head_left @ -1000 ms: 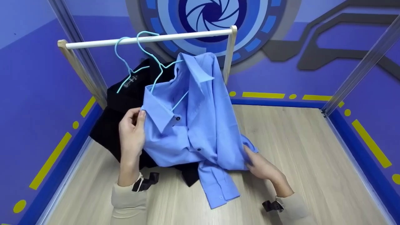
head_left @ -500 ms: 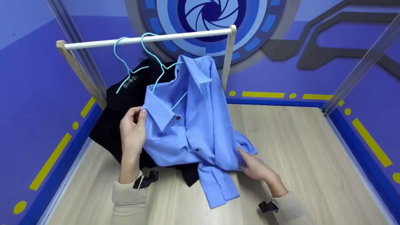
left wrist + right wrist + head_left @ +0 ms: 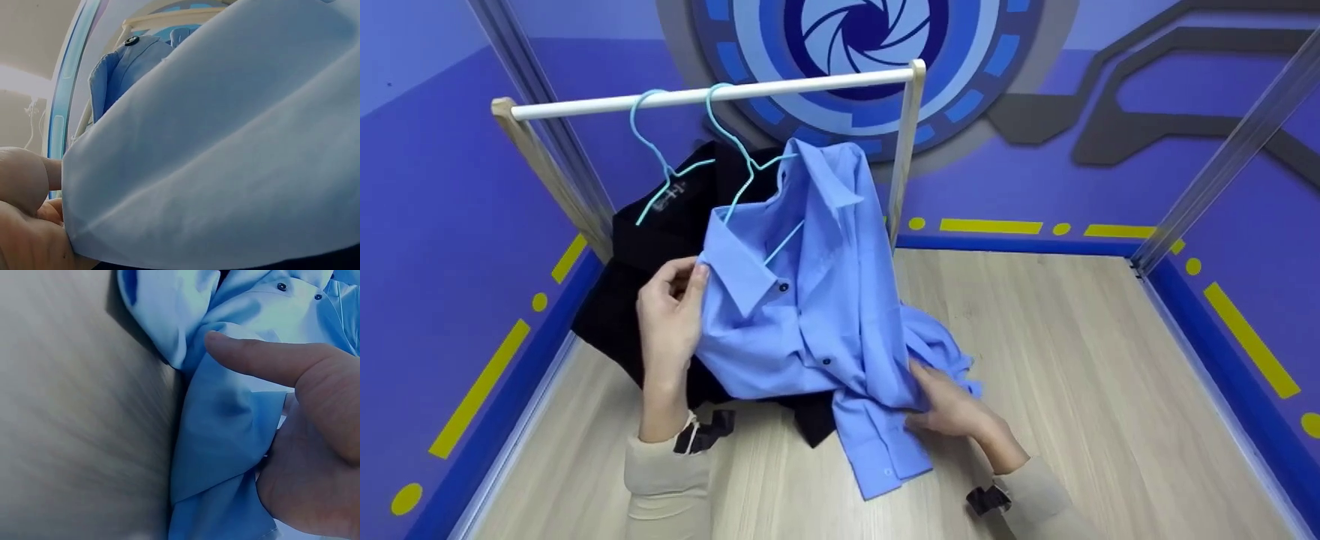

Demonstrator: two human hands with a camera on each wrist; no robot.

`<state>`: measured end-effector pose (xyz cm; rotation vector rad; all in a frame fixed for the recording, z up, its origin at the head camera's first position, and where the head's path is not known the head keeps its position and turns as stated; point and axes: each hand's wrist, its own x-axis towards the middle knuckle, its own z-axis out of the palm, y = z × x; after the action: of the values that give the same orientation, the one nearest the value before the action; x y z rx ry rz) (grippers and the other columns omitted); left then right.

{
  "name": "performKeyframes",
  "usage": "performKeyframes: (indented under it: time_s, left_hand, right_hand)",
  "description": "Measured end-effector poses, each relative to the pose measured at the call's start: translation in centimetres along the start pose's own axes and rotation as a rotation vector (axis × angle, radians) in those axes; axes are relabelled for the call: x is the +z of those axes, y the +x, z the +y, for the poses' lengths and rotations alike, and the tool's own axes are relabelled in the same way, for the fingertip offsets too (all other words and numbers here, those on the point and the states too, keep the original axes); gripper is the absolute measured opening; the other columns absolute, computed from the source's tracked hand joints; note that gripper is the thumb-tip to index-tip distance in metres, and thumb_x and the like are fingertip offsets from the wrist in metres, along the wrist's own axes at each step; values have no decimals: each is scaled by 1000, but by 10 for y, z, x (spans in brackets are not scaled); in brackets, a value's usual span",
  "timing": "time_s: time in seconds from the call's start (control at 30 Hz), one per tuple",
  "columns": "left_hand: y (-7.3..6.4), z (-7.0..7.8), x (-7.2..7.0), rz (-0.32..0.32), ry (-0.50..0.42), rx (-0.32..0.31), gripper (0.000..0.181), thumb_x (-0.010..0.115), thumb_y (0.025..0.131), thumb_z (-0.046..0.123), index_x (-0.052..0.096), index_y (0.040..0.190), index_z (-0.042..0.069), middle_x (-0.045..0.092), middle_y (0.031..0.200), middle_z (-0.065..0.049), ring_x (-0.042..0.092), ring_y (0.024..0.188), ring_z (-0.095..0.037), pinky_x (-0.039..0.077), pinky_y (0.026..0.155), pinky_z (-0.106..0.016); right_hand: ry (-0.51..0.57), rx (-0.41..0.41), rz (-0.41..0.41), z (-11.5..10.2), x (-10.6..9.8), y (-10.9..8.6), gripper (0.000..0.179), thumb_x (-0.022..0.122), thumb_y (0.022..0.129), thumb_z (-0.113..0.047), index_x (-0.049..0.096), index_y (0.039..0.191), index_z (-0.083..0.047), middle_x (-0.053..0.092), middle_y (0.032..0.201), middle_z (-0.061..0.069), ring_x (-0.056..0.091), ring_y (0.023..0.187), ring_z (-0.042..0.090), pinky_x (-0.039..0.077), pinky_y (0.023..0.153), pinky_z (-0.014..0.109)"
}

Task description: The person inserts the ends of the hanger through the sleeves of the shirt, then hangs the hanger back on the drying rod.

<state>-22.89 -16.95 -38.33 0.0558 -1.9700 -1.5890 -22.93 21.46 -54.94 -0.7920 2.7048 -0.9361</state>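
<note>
A light blue button-up shirt [image 3: 840, 322] hangs on a turquoise hanger [image 3: 746, 161], its collar spread and dark buttons down the front. At the shoulder by the collar, my left hand [image 3: 669, 315] pinches the fabric between thumb and fingers; the left wrist view shows the cloth [image 3: 214, 152] stretching away from it. My right hand [image 3: 952, 401] touches the lower right side of the shirt. In the right wrist view its thumb [image 3: 264, 354] lies straight over the sleeve, with the other fingers mostly hidden. One cuffed sleeve [image 3: 885, 450] rests on the wooden floor.
Behind the blue shirt, a black garment [image 3: 652, 255] hangs on a second turquoise hanger [image 3: 656, 150]. Both hooks hang over the white bar [image 3: 810, 85] of a wooden-sided rack. Blue-purple walls enclose the pale wooden surface [image 3: 1072, 375].
My right hand has moved left, pushing the shirt's right side inward, so more bunched cloth shows behind it. The hanger hook has shifted slightly right along the bar. My left hand keeps its hold.
</note>
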Motion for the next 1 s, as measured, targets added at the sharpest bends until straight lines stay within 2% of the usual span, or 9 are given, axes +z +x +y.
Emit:
performKeyframes:
  time_s: [0.23, 0.4, 0.5, 0.67, 0.87, 1.0]
  left_hand:
    - [-3, -3, -7, 64, 124, 77, 19, 70, 99, 10, 74, 113, -1, 68, 101, -10, 58, 86, -14, 44, 75, -23]
    - [-11, -3, -7, 102, 196, 155, 21, 70, 98, 7, 72, 118, 0, 64, 112, -10, 57, 97, -17, 43, 83, -30]
    - [-17, 0, -5, 124, 206, 215, 21, 70, 97, 6, 73, 117, 1, 61, 118, -11, 56, 105, -20, 42, 91, -34]
    - [-31, 9, 1, 163, 179, 322, 18, 74, 93, 3, 75, 111, 2, 61, 117, -12, 53, 114, -26, 38, 100, -42]
    - [-48, 16, 15, 140, 202, 449, 16, 74, 92, 2, 75, 108, 1, 63, 115, -12, 55, 111, -30, 40, 97, -42]
    - [-61, 19, 27, 69, 232, 525, 17, 75, 91, 3, 74, 107, 2, 64, 112, -11, 57, 108, -32, 42, 95, -42]
  right_hand:
    - [19, -14, -25, -3, 4, 2, 101, 84, 86, -18, 19, 159, 8, 27, 159, 33, 28, 145, 49, 23, 118, 57]
    - [74, -64, 10, -1, 2, 0, 98, 79, 91, -13, 12, 160, 7, 20, 163, 30, 22, 149, 45, 20, 119, 56]
    - [97, -64, 43, 1, 0, -3, 93, 75, 95, -13, 11, 159, 10, 19, 163, 31, 20, 150, 44, 19, 119, 55]
    - [105, -29, 81, 0, -6, -10, 87, 71, 98, -15, 13, 156, 15, 21, 161, 34, 20, 149, 47, 18, 119, 57]
    - [87, -20, 133, -3, -16, -15, 85, 70, 99, -17, 16, 157, 13, 23, 161, 32, 23, 148, 47, 21, 118, 56]
    - [53, -31, 182, -5, -24, -18, 82, 70, 100, -16, 19, 158, 11, 26, 161, 30, 26, 147, 46, 24, 117, 57]
